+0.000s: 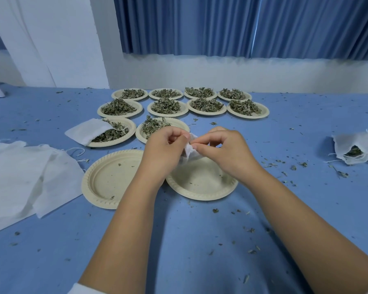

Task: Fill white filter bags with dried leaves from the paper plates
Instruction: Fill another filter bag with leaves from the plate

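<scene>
white filter bag [189, 152] hangs between both hands, over the far rim of the right-hand empty plate [201, 184]; the bag's long axis runs from the fingertips down toward that plate, top edge up; left hand [165, 146] pinches the top edge on its side, fingers curled; right hand [222, 148] pinches the opposite side likewise; the two grips almost meet, and i cannot tell if the mouth is open; nearest dried leaves [154, 125] lie on a paper plate [139, 133] just beyond the left hand, partly hidden by it; left hand is nearer for a scoop; judgement: the mouth wants spreading first; forearms converge from the near edge, wrists lifted off the blue table [200, 240]
</scene>
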The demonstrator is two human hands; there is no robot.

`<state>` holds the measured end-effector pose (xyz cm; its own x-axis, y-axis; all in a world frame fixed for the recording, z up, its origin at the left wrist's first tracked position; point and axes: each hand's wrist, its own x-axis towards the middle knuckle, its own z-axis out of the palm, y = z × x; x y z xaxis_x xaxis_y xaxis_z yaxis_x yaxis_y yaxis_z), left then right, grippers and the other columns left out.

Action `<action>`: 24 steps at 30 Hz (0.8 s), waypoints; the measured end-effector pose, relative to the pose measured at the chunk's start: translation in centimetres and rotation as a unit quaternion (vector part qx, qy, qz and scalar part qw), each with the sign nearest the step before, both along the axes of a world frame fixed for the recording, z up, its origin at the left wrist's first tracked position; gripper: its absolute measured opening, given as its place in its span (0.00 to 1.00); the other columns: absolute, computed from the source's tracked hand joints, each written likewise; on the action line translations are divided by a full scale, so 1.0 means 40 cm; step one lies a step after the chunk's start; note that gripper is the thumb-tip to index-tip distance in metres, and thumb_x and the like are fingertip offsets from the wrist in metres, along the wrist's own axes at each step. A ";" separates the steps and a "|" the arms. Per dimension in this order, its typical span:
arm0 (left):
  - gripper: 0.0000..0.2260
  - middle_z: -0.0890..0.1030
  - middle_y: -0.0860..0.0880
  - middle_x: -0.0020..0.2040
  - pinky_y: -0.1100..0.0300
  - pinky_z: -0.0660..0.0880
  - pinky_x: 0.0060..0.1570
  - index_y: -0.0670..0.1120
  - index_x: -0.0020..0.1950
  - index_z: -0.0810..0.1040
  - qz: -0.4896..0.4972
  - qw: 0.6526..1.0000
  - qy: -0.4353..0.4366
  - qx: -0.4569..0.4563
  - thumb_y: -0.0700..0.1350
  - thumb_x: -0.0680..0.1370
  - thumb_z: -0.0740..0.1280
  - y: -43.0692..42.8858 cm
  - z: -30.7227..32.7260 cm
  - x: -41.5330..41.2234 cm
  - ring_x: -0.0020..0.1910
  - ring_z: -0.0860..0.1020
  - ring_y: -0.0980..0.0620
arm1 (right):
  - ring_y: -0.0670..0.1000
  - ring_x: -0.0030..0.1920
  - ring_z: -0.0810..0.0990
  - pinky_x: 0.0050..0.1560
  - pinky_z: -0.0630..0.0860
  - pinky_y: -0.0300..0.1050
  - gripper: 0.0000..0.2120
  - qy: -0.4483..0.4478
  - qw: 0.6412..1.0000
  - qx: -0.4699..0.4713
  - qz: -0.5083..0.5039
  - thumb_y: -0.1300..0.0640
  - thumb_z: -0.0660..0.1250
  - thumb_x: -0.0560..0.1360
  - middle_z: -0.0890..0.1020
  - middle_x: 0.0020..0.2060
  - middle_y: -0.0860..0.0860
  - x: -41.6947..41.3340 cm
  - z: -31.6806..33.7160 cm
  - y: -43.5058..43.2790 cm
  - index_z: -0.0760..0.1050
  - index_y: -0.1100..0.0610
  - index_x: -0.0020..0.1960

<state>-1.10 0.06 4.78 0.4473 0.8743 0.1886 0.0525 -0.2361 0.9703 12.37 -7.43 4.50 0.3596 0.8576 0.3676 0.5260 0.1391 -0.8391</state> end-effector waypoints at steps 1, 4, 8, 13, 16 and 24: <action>0.05 0.79 0.54 0.33 0.61 0.75 0.34 0.45 0.46 0.81 0.002 1.000 -0.008 -0.005 0.42 0.80 0.66 0.001 0.000 -0.001 0.30 0.75 0.59 | 0.42 0.36 0.72 0.43 0.70 0.31 0.07 -0.014 1.000 -0.006 -0.002 0.58 0.75 0.72 0.78 0.43 0.48 0.002 0.000 0.000 0.84 0.46 0.43; 0.06 0.78 0.58 0.30 0.65 0.74 0.32 0.47 0.44 0.81 -0.005 1.000 -0.026 -0.010 0.42 0.80 0.66 0.002 0.000 -0.002 0.28 0.74 0.62 | 0.43 0.41 0.74 0.50 0.71 0.32 0.06 -0.039 0.999 -0.017 -0.004 0.57 0.73 0.74 0.78 0.50 0.49 0.007 0.005 0.000 0.84 0.46 0.46; 0.06 0.77 0.58 0.29 0.66 0.73 0.29 0.49 0.44 0.82 -0.010 0.999 -0.039 -0.019 0.43 0.80 0.67 0.001 0.003 -0.005 0.26 0.74 0.63 | 0.49 0.40 0.77 0.39 0.74 0.34 0.05 0.072 0.997 -0.006 0.014 0.57 0.76 0.71 0.83 0.45 0.49 0.014 0.020 -0.012 0.86 0.49 0.44; 0.05 0.79 0.52 0.33 0.69 0.72 0.27 0.45 0.47 0.82 -0.049 0.997 -0.051 -0.027 0.42 0.80 0.66 -0.006 0.005 -0.002 0.27 0.75 0.61 | 0.45 0.34 0.78 0.32 0.74 0.37 0.11 0.173 0.983 -0.054 -0.008 0.59 0.79 0.67 0.81 0.44 0.48 0.035 0.021 -0.008 0.78 0.51 0.44; 0.05 0.81 0.51 0.35 0.66 0.74 0.30 0.45 0.47 0.82 -0.070 0.995 -0.056 -0.033 0.42 0.80 0.66 -0.006 0.005 0.000 0.31 0.77 0.59 | 0.46 0.46 0.85 0.41 0.81 0.40 0.15 0.204 0.967 -0.144 0.060 0.57 0.75 0.72 0.83 0.53 0.50 0.044 0.020 -0.012 0.78 0.50 0.58; 0.05 0.82 0.52 0.38 0.65 0.75 0.34 0.47 0.46 0.82 -0.115 0.993 -0.032 -0.008 0.42 0.79 0.67 -0.022 0.009 0.004 0.34 0.78 0.58 | 0.49 0.41 0.85 0.39 0.80 0.38 0.06 0.266 0.950 -0.147 0.074 0.67 0.70 0.74 0.85 0.41 0.54 0.037 0.001 -0.002 0.81 0.64 0.50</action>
<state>-0.92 -0.81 5.12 0.6237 0.7531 0.2094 -0.0623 -0.2191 0.9737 13.86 -7.52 4.56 0.2951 0.9507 -0.0952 0.0103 -0.1028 -0.9947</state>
